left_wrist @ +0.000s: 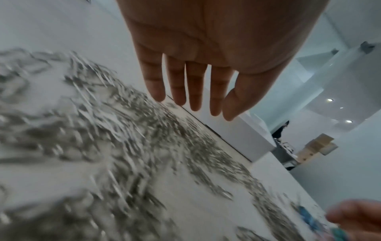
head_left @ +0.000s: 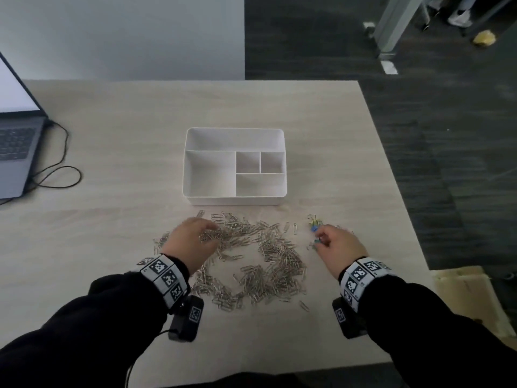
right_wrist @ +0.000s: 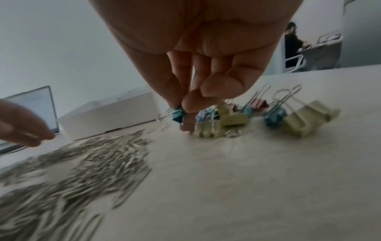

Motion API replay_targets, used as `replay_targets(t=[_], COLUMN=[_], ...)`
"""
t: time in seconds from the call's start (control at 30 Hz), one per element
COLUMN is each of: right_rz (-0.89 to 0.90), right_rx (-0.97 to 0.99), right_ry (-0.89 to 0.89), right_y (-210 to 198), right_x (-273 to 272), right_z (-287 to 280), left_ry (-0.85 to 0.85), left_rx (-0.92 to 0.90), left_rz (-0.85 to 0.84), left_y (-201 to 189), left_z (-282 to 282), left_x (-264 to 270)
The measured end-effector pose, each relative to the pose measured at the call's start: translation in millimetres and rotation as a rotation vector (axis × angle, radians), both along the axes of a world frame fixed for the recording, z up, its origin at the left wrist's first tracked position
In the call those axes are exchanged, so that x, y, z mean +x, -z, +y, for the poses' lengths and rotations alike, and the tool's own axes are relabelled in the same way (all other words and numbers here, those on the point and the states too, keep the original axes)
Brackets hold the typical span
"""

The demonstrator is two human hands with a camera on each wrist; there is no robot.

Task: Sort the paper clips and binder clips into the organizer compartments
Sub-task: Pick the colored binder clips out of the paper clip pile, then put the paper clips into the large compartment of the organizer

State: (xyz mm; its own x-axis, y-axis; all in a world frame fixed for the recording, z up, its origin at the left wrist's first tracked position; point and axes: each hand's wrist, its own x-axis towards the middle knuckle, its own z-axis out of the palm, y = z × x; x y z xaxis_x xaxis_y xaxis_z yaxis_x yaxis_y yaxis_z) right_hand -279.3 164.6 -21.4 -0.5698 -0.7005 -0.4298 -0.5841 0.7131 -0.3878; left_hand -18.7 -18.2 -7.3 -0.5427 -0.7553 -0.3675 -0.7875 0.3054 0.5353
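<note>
Teal clip is pinched btwn thumb and index of the right hand, w/ a pink clip hanging just under the same fingertips, low over the table. Whether the pink one is truly gripped or only riding along, can't tell. Best, I'd say: lift straight up, check both are secure, then carry to one organizer compartment; all look empty, so choose one for binders and stick w/ it. Other binder clips, yellow and blue, lie just right of the fingers, some touching each other, so wire handles may snag.

Paper clips are spread in a wide heap btwn the hands, near side of the organizer. Left hand hovers over the heap's far-left part, fingers straight, slightly spread, holding nothing.
</note>
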Motion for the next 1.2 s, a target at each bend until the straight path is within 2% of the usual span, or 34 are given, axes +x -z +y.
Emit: replay_targets(t=[0.1, 0.17, 0.3, 0.4, 0.57, 0.8, 0.93, 1.13, 1.2], right_rz=[0.077, 0.069, -0.022, -0.075, -0.041, -0.087, -0.086, -0.146, -0.173], right_rx=[-0.017, -0.048, 0.035, 0.188, 0.267, 0.134, 0.091, 0.092, 0.079], right_ry=[0.024, -0.022, -0.359, -0.448, -0.506, -0.486, -0.526, -0.491, -0.448], right_y=[-3, -8, -17, -9, 12, 16, 15, 11, 10], right_x=[-9, -5, 29, 49, 65, 77, 86, 87, 87], right_z=[-6, -10, -15, -16, -21, -52, -64, -75, -79], left_ry=[-0.041, -0.082, -0.14, -0.057, 0.076, 0.161, 0.228, 0.227, 0.178], left_rx=[-0.055, -0.052, 0.001, 0.033, 0.029, -0.025, 0.002, 0.088, 0.133], left_rz=[-0.174, -0.298, -0.421, -0.479, -0.487, -0.384, -0.324, -0.215, -0.164], left_y=[9, 11, 13, 9, 11, 23, 25, 32, 32], left_z=[-18, -23, -23, -16, -3, 6, 4, -11, -17], left_x=[17, 27, 45, 50, 45, 26, 16, 21, 23])
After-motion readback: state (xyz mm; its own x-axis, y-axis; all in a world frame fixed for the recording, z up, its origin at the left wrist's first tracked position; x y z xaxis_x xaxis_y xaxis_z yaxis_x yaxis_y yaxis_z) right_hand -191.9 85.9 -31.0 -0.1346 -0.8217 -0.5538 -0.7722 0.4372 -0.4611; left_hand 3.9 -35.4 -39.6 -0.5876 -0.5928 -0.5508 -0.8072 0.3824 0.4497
